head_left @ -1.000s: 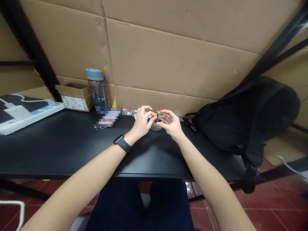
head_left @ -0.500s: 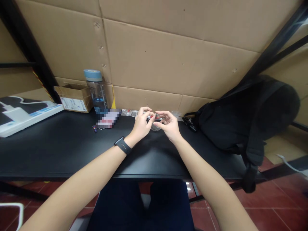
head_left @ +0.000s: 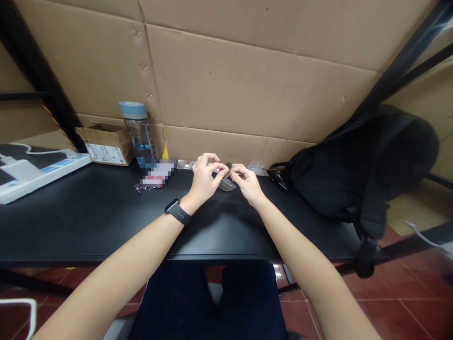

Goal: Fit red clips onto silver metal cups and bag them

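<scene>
My left hand (head_left: 205, 178), a dark watch on its wrist, is closed in a pinch with thumb and forefinger beside a small red bit (head_left: 222, 169). Opposite it, my right hand (head_left: 247, 183) pinches a small dark round piece (head_left: 229, 167) that both sets of fingertips meet at. Fingers cover much of the piece, so its exact kind cannot be made out. Just below the hands a clear plastic bag (head_left: 227, 184) shows over the black table (head_left: 212, 226). More small clear packets (head_left: 183, 164) lie behind my left hand, along the cardboard wall.
On the left are a power strip (head_left: 49, 174) with a plug, an open cardboard box (head_left: 106, 148), a blue-lidded water bottle (head_left: 136, 132) and a blurred card (head_left: 159, 174). A black backpack (head_left: 339, 174) fills the right side. A cardboard wall (head_left: 226, 85) closes off the back.
My fingertips have turned the small dark piece, and its round side now shows. The right fingers have curled in closer. More of the clear bag below is visible.
</scene>
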`<state>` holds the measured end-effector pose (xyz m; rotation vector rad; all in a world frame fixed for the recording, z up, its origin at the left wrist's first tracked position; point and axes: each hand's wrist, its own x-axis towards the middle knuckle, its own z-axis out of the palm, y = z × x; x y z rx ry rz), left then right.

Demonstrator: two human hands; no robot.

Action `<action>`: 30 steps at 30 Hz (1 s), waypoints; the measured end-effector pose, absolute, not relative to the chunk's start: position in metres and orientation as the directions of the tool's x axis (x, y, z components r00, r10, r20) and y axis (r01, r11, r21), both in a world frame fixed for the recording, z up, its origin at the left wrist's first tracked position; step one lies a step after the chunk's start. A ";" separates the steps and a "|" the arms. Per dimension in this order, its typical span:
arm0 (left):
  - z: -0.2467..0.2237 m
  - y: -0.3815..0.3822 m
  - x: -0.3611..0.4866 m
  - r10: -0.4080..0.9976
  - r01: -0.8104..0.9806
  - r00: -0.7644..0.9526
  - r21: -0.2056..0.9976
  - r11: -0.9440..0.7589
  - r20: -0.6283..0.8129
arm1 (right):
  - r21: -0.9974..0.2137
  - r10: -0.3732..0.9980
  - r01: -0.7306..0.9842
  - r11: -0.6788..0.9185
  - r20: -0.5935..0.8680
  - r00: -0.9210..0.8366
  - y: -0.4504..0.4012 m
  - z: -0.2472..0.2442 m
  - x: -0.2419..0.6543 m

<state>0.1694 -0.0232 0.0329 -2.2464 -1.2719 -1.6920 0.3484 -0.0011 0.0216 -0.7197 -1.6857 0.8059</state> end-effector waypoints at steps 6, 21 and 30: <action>0.039 -0.021 0.165 0.607 0.525 0.066 0.490 -0.696 0.792 | -0.691 0.748 0.290 0.662 0.583 -0.318 -0.004 0.028 0.356; 0.024 -0.004 0.144 0.721 0.627 0.559 0.360 -0.691 0.410 | -0.414 0.692 0.556 0.721 0.475 -0.543 -0.009 0.037 0.375; 0.015 0.006 0.135 0.807 0.768 0.481 0.279 -0.577 0.343 | -0.395 0.728 0.618 0.680 0.262 -0.634 -0.014 0.038 0.377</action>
